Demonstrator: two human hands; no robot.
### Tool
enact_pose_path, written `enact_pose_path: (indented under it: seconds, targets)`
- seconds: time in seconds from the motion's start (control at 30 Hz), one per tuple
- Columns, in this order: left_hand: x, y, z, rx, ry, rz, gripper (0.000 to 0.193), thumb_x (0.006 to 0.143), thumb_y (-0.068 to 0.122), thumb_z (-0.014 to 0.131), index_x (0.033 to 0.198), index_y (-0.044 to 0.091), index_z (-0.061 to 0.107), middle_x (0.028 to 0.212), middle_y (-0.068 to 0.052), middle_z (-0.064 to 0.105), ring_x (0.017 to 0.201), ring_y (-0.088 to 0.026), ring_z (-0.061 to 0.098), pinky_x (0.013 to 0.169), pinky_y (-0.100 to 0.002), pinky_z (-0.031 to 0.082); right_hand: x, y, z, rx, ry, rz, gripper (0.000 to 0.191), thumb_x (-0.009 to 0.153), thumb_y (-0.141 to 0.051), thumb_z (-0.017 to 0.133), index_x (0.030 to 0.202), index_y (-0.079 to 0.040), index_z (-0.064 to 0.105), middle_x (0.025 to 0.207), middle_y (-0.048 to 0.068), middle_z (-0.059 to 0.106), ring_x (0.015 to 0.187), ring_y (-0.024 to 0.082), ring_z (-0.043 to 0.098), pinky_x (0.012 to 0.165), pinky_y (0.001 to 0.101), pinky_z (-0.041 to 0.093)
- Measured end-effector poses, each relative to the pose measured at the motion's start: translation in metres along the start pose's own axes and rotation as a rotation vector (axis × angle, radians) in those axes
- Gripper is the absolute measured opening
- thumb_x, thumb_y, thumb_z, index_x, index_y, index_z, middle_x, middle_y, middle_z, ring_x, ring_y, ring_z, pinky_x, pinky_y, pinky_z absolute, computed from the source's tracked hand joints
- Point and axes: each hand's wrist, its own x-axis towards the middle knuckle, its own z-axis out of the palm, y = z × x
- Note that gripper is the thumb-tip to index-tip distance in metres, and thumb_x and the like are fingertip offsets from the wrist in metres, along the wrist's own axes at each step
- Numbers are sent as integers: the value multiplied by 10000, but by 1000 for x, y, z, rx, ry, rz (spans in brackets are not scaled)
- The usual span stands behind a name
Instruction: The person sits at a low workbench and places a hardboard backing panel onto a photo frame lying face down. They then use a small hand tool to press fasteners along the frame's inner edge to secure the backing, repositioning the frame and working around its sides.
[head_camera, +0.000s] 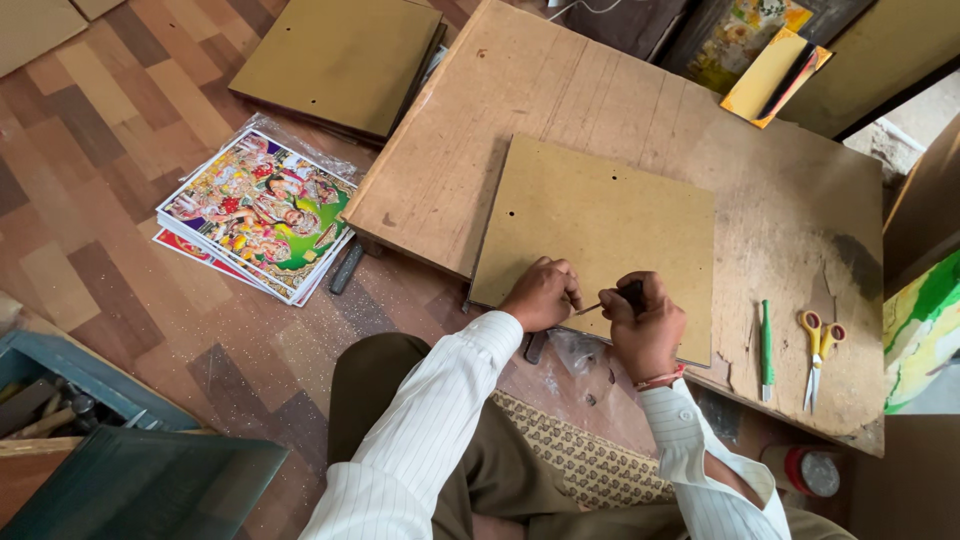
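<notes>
A tan hardboard panel (600, 220) lies on a low wooden work table (470, 130). My left hand (542, 294) rests on the panel's near edge with fingers curled, pinching something small at that edge. My right hand (642, 325) is closed on a dark-handled tool (625, 295) whose thin metal tip points left toward the left hand's fingers. Both hands meet at the near edge of the panel. What the left fingers pinch is too small to tell.
Yellow-handled scissors (818, 345) and a green pen-like tool (766, 335) lie on the table's right. A stack of colourful printed pictures (260, 212) sits on the floor left, another board (340, 60) behind it. A toolbox (60, 395) at lower left; a red-banded jar (805, 470) below the table.
</notes>
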Motion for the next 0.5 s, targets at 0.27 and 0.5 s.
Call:
enact_pose_path:
  seconds: [0.27, 0.5]
  targets:
    - [1, 2, -1, -24, 12, -13, 173, 714, 32, 715, 744, 176, 806, 1023, 3, 711, 1066, -257, 601, 969, -360, 507, -4, -24, 7, -340, 66, -116, 266, 887, -103, 807, 1079, -16, 645, 721, 123, 722, 647, 165, 725, 584, 332, 543]
    - [1, 0, -1, 4, 0, -31, 164, 734, 56, 731, 744, 200, 809, 1030, 8, 714, 1069, -250, 617, 975, -352, 512, -1, -30, -7, -245, -162, -247, 571, 912, -25, 672, 1459, -43, 507, 933, 114, 739, 818, 190, 741, 721, 312, 582]
